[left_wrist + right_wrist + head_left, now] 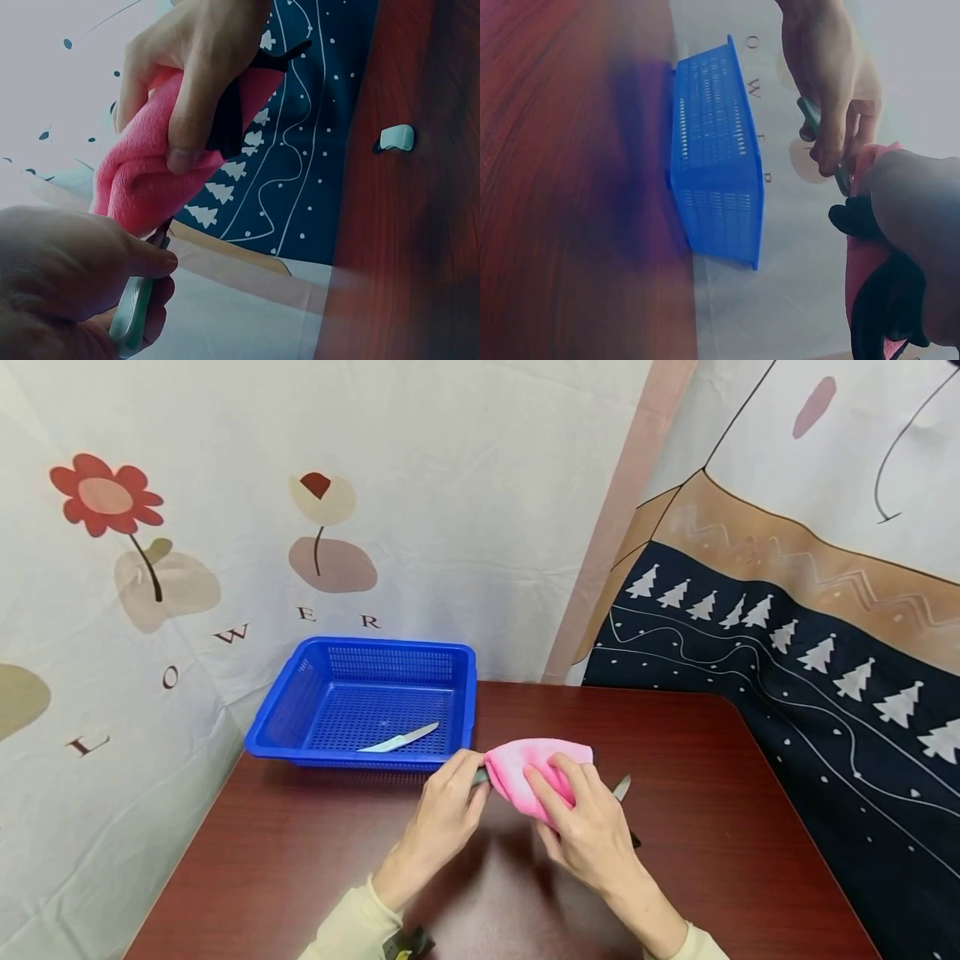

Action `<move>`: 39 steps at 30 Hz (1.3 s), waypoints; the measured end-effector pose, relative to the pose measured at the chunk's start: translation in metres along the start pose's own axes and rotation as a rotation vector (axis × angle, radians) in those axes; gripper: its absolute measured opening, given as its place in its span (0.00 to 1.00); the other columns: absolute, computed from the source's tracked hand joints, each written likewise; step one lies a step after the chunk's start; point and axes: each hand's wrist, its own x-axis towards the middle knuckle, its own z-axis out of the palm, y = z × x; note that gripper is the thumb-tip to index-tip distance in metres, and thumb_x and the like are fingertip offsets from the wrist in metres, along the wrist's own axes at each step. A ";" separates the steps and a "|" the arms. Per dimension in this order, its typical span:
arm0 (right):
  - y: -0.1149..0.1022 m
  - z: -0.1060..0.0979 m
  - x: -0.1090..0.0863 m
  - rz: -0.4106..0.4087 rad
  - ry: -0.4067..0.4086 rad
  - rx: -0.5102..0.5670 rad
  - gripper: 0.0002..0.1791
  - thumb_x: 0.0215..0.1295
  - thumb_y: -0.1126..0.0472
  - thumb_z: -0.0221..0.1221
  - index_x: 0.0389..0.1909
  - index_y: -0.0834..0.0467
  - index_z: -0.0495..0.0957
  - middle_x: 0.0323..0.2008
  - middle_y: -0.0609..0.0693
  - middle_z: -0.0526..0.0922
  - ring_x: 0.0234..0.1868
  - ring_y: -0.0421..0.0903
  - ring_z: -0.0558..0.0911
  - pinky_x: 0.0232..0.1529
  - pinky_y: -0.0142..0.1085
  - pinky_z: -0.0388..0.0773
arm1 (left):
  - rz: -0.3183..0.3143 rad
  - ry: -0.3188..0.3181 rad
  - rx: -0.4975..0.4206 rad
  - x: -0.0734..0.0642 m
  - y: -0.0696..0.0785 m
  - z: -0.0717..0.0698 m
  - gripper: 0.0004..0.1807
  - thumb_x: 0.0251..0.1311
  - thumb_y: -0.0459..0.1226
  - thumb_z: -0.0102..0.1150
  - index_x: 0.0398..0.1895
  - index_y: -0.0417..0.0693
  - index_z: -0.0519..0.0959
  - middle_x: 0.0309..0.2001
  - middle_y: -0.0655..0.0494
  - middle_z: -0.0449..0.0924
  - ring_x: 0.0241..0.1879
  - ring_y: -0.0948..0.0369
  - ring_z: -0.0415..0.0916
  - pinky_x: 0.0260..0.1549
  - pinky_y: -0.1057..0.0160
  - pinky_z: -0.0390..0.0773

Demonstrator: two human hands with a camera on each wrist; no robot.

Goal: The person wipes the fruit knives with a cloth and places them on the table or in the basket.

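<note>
My left hand (442,810) grips the green handle of a knife (130,319), its fingers curled round it. A pink cloth (517,772) is wrapped about the blade, so most of the blade is hidden. From above, my right hand (588,827) pinches the folded cloth between thumb and fingers. Both hands are raised over the table, close together. In the right wrist view the green handle end sticks out past the left fingers. Beside the right hand lies a light-coloured object (622,787) on the table, partly covered by that hand in the head view.
A blue plastic basket (326,756) with perforated walls stands at the back left of the brown table (697,860). Another knife (401,740) with a pale handle lies inside it. Printed cloth hangs behind the table and on its right. A small dark object (408,943) is by the left sleeve.
</note>
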 end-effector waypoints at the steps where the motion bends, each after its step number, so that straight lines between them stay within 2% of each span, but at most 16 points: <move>1: -0.001 0.001 0.000 -0.001 -0.006 -0.001 0.25 0.70 0.59 0.55 0.65 0.58 0.88 0.57 0.65 0.85 0.43 0.59 0.80 0.39 0.47 0.83 | -0.001 -0.001 -0.001 0.000 0.000 0.000 0.14 0.61 0.19 0.72 0.47 0.37 0.84 0.41 0.49 0.86 0.39 0.55 0.86 0.41 0.56 0.90; 9: -0.004 0.005 -0.002 0.002 -0.064 -0.062 0.25 0.72 0.58 0.54 0.66 0.56 0.87 0.59 0.65 0.84 0.43 0.58 0.79 0.39 0.44 0.82 | -0.028 -0.023 -0.017 -0.001 0.005 -0.001 0.14 0.61 0.17 0.67 0.46 0.37 0.82 0.39 0.50 0.84 0.38 0.56 0.82 0.40 0.57 0.87; 17: -0.001 0.004 -0.002 0.043 -0.081 -0.065 0.30 0.60 0.61 0.62 0.66 0.56 0.87 0.59 0.65 0.84 0.43 0.58 0.79 0.39 0.45 0.81 | -0.015 -0.013 -0.018 -0.001 0.005 -0.001 0.12 0.65 0.20 0.70 0.49 0.36 0.84 0.41 0.48 0.86 0.41 0.54 0.85 0.43 0.54 0.89; 23: 0.006 0.001 -0.005 0.070 -0.092 -0.076 0.29 0.62 0.60 0.62 0.66 0.56 0.87 0.58 0.66 0.84 0.45 0.59 0.79 0.37 0.47 0.82 | 0.004 -0.005 -0.009 -0.003 0.002 0.000 0.12 0.66 0.21 0.72 0.50 0.35 0.85 0.42 0.49 0.86 0.40 0.55 0.85 0.42 0.55 0.89; 30: 0.017 -0.003 -0.008 0.115 -0.087 -0.102 0.28 0.66 0.58 0.60 0.67 0.55 0.87 0.59 0.67 0.83 0.46 0.61 0.79 0.27 0.49 0.81 | 0.002 -0.009 -0.011 -0.004 0.000 0.000 0.14 0.65 0.21 0.73 0.51 0.36 0.85 0.41 0.51 0.85 0.38 0.57 0.82 0.40 0.58 0.86; 35: 0.024 -0.006 -0.011 0.140 -0.079 -0.099 0.27 0.67 0.59 0.59 0.66 0.57 0.87 0.59 0.68 0.82 0.46 0.61 0.78 0.30 0.49 0.82 | -0.010 -0.031 -0.016 -0.005 -0.001 -0.001 0.13 0.67 0.22 0.71 0.52 0.37 0.85 0.42 0.50 0.86 0.39 0.57 0.82 0.40 0.56 0.86; 39: 0.029 -0.008 -0.014 0.164 -0.091 -0.108 0.27 0.66 0.60 0.62 0.66 0.57 0.87 0.60 0.68 0.82 0.47 0.62 0.77 0.31 0.49 0.82 | -0.024 -0.043 -0.029 -0.006 -0.001 -0.002 0.10 0.71 0.25 0.69 0.52 0.37 0.85 0.42 0.49 0.87 0.39 0.57 0.83 0.41 0.55 0.87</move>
